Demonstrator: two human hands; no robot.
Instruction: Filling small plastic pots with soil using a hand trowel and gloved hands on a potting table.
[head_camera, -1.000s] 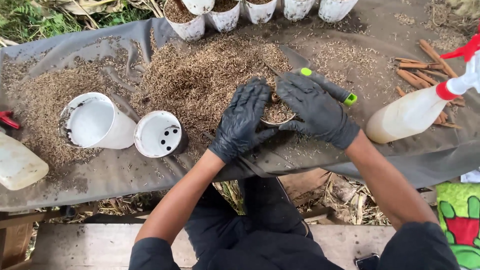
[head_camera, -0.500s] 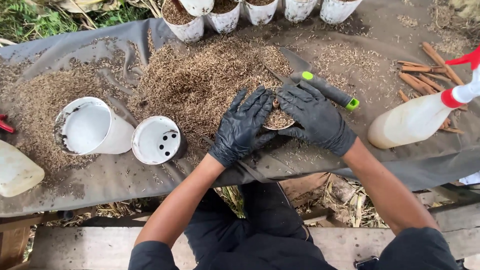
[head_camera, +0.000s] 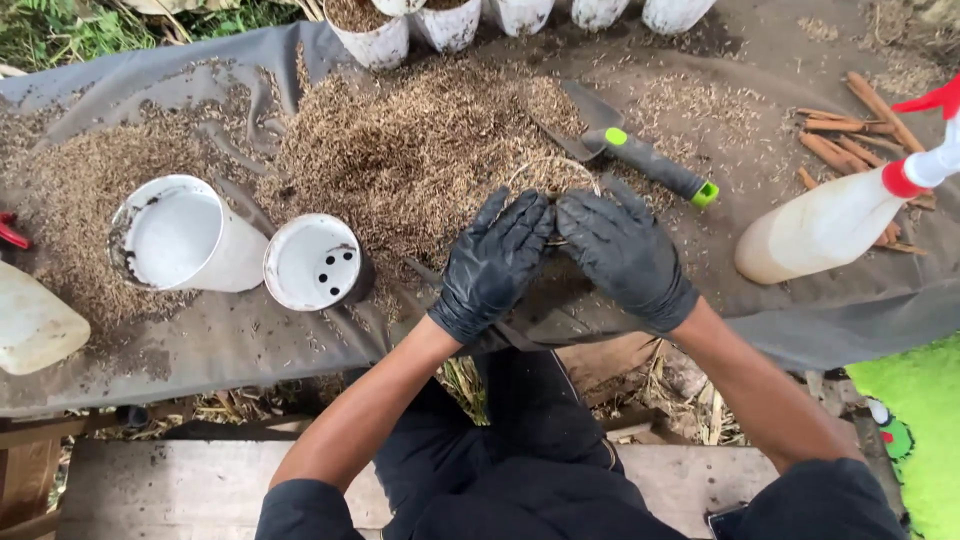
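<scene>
Both gloved hands meet at frame centre, left hand (head_camera: 492, 262) and right hand (head_camera: 625, 258) with fingers curled together over a small pot (head_camera: 553, 172), only its rim showing behind the fingertips; how tightly they grip I cannot tell. The husk heap (head_camera: 410, 150) lies just beyond, a trowel (head_camera: 630, 150) to the upper right. Two empty white pots (head_camera: 245, 250) sit left, a spray bottle (head_camera: 835, 220) right. The grey sheet's (head_camera: 200, 340) near edge runs just below the wrists
</scene>
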